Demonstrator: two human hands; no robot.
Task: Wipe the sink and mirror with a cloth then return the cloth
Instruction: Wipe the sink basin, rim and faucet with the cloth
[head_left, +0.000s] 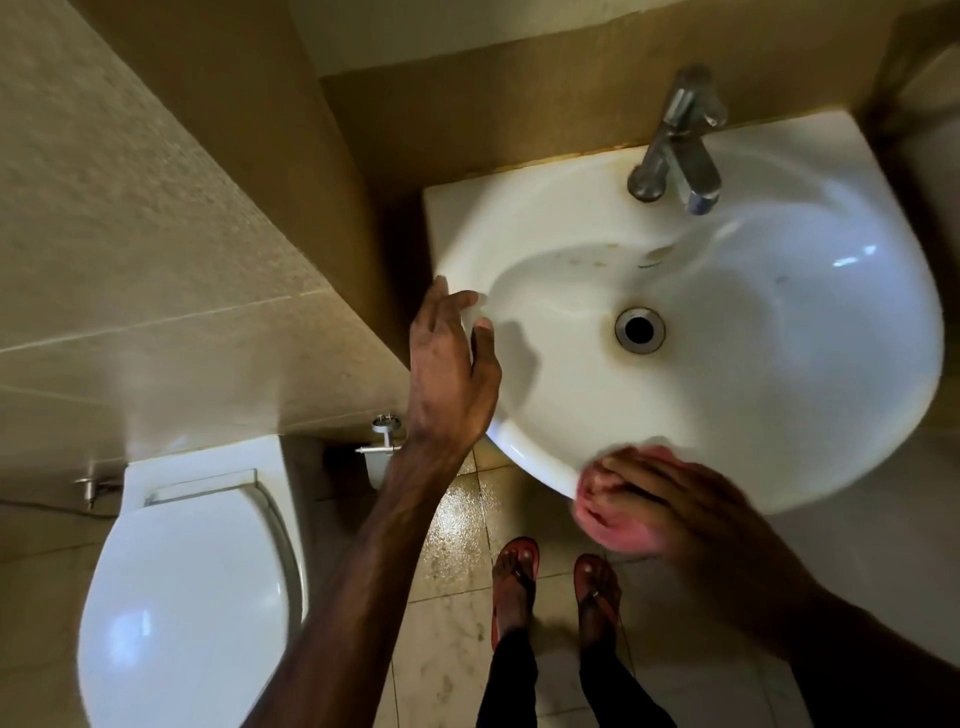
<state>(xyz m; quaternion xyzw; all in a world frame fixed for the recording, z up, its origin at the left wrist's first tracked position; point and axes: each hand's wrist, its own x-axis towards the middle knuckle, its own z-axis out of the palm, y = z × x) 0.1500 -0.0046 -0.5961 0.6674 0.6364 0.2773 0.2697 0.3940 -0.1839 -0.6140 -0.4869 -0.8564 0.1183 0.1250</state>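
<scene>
The white ceramic wall-mounted sink (779, 338) occupies the upper right of the head view. A chrome single-lever faucet (675, 140) stands at its rear edge, and a round metal drain (640, 330) sits in the middle of the basin. Faint brownish marks show on the rear slope of the basin, below the faucet.

The left hand (447, 374) rests on the left rim of the sink. Its fingers are spread apart and curl over the rim edge; it holds nothing.

The right hand (691, 514) lies flat on the pink crumpled cloth (608, 514) and presses it against the front rim of the sink. The fingers are extended over the cloth, pointing left, and bear down on it rather than closing around it. Part of the cloth projects beyond the rim toward the floor. This area is motion-blurred.

A white toilet with closed lid (192, 597) stands to the left of the sink, against the beige tiled wall (130, 234). Two feet in red sandals (514, 582) stand on the glossy tiled floor (452, 519) below the front rim of the sink.
</scene>
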